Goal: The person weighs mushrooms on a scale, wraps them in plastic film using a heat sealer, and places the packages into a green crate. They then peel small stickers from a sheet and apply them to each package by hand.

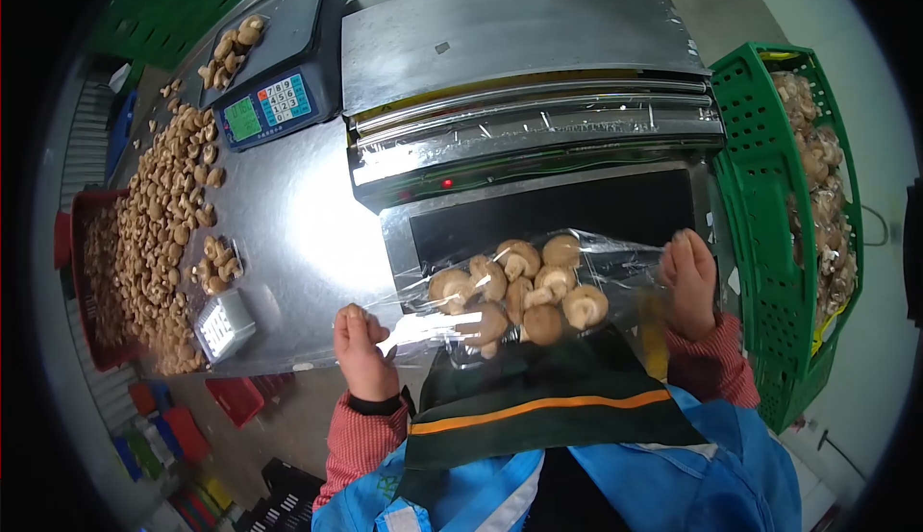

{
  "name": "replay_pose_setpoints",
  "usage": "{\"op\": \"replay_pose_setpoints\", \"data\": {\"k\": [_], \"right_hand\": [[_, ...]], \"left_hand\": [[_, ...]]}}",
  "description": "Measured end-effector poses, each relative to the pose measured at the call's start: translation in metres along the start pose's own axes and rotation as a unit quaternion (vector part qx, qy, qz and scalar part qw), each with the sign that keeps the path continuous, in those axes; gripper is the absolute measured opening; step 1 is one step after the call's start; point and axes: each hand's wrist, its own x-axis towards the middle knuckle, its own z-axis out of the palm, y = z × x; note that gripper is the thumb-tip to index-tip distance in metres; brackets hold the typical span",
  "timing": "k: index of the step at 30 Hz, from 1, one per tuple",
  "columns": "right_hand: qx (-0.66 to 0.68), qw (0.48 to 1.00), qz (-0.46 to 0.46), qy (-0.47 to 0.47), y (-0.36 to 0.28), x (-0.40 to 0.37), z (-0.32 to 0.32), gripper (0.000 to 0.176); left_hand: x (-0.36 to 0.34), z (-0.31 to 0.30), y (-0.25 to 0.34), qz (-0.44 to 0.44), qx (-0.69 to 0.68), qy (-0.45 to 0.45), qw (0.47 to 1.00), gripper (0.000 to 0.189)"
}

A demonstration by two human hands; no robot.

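Evidently, clear film (pixel 423 328) drawn out around a cluster of mushrooms (pixel 516 296).
The left hand (pixel 366 351) pinches one end, the right hand (pixel 688 284) the other, the mushrooms between them. Ahead of both stands a metal machine (pixel 529 42); right of the right hand, a green crate (pixel 755 196); left of the left hand, loose mushrooms (pixel 159 244).

- The table (pixel 288 301) is brightly lit; left of the machine (pixel 524 42), its steel is washed out by a broad white glare.
- Just below the machine, the film (pixel 423 328) is streaked with hard white reflections.
- Thin highlights are drawn along the machine's front bars.
- Right of the machine, the crate (pixel 764 196) is visibly bowed by the wide lens.
- Well below and left of the machine, the floor (pixel 306 421) is rendered dimmer and softer.
- All corners around the machine are swallowed by black.
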Motion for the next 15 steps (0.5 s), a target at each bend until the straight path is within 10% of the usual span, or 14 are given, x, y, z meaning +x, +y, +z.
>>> {"op": "replay_pose_setpoints", "data": {"k": [7, 15], "right_hand": [[-0.105, 0.994, -0.008, -0.018, 0.015, -0.016, -0.017, 0.031], [0.04, 0.999, 0.032, 0.0, 0.01, -0.014, 0.001, 0.03]], "left_hand": [[-0.004, -0.007, -0.015, 0.104, 0.135, 0.039, 0.985, 0.021], [-0.003, 0.013, -0.026, -0.031, -0.052, 0.063, 0.996, 0.023]]}}
